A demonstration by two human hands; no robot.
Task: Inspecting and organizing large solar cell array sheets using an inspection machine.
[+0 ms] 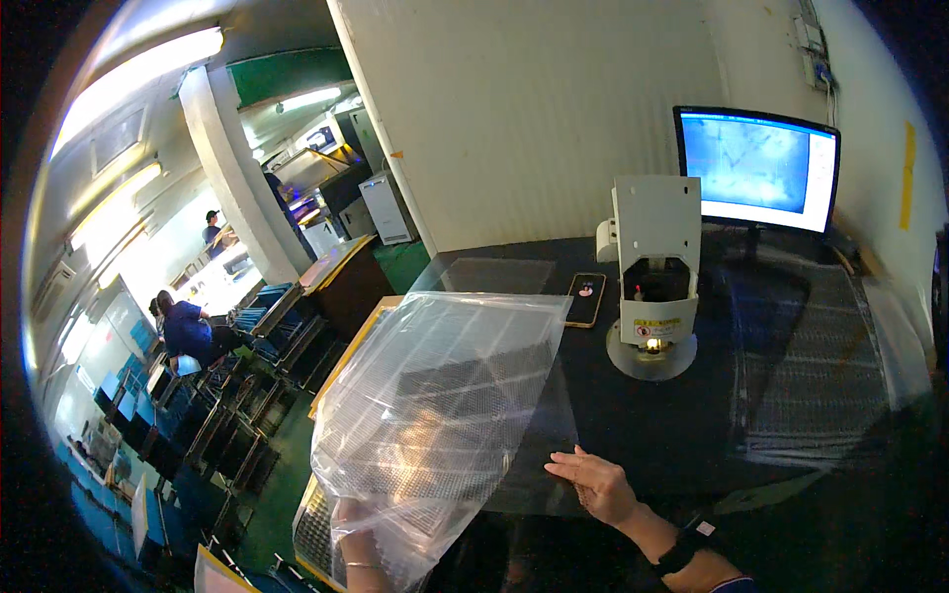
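A large clear plastic sheet [445,395] with a fine dotted pattern and glossy creases slants over the left part of the dark table. My left hand [352,516] is at its lower left edge, seen dimly through the plastic, and appears to hold it; glare veils the fingers. To the right of the sheet, my right hand [597,484] hovers over the table with fingers stretched out toward the left, holding nothing. Its wrist wears a black band [682,553].
A white inspection microscope [656,267] with a lit round base stands behind my right hand. Beside it lie a phone [585,299] and, at right, patterned transparent sheets [806,366]. A monitor [756,168] stands behind. Yellow-edged boards [316,524] lie left; racks and people are beyond.
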